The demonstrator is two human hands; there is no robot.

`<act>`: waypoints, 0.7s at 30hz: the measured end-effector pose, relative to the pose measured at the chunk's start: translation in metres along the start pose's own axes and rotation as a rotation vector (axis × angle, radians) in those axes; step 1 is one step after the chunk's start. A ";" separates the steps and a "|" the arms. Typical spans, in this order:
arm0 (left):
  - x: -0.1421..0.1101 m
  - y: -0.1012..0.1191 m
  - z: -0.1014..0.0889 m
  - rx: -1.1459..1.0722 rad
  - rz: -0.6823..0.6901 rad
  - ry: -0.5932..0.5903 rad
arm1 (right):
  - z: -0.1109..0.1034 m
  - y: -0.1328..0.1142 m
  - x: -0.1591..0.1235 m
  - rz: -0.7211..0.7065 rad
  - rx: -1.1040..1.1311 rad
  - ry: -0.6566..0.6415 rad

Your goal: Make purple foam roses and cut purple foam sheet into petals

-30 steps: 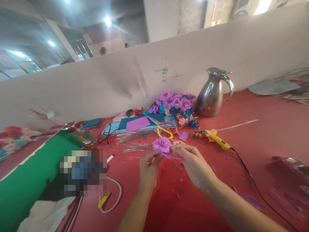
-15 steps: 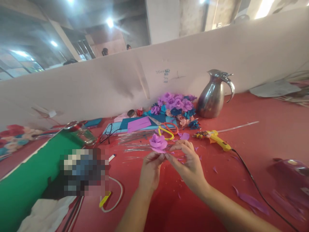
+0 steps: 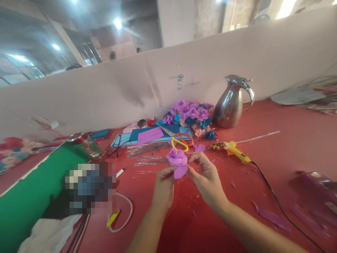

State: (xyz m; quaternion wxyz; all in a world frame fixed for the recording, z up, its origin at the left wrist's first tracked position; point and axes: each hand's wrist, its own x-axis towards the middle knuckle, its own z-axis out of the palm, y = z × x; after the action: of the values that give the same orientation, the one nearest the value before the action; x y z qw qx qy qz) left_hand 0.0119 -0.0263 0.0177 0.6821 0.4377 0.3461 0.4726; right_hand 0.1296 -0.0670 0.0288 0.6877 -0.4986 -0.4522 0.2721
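Observation:
A purple paper flower (image 3: pixel 177 157) is held up over the red table, with one loose-looking petal (image 3: pixel 180 172) hanging at its lower side. My left hand (image 3: pixel 165 184) is closed on the flower's base from the left, thumb against the lower petal. From the right, my right hand (image 3: pixel 207 181) has thumb and forefinger at the edge of the flower and that petal; the exact contact is partly hidden. Scissors (image 3: pixel 181 141) with red and yellow handles lie just behind the flower. Thin wires (image 3: pixel 147 160) are spread behind my left hand.
A yellow glue gun (image 3: pixel 237 153) with a clear stick and black cord lies right. Behind stand a steel jug (image 3: pixel 228 105) and a heap of paper flowers (image 3: pixel 193 111). Purple scraps (image 3: pixel 272 215) lie at the right front, a green box (image 3: pixel 34 189) at left.
The flower has tilted so the lower petal now shows its broad face, hanging down between the hands. Both hands stay almost in place, and the view has shifted slightly.

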 end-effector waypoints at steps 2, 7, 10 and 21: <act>-0.001 0.000 0.002 -0.013 0.019 0.019 | 0.000 0.001 0.000 0.031 0.024 -0.016; -0.004 -0.001 0.003 0.047 0.083 0.067 | 0.002 0.001 -0.003 0.094 0.080 -0.042; -0.006 -0.001 0.003 0.100 0.118 0.083 | 0.002 -0.001 -0.005 0.104 0.089 -0.064; -0.010 0.005 0.005 0.327 0.186 0.065 | 0.000 -0.012 -0.005 -0.029 -0.073 -0.086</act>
State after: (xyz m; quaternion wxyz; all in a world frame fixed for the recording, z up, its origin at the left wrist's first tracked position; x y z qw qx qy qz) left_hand 0.0116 -0.0362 0.0246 0.5439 0.5571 0.3982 0.4849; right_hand 0.1264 -0.0753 0.0379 0.6529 -0.5044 -0.4982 0.2667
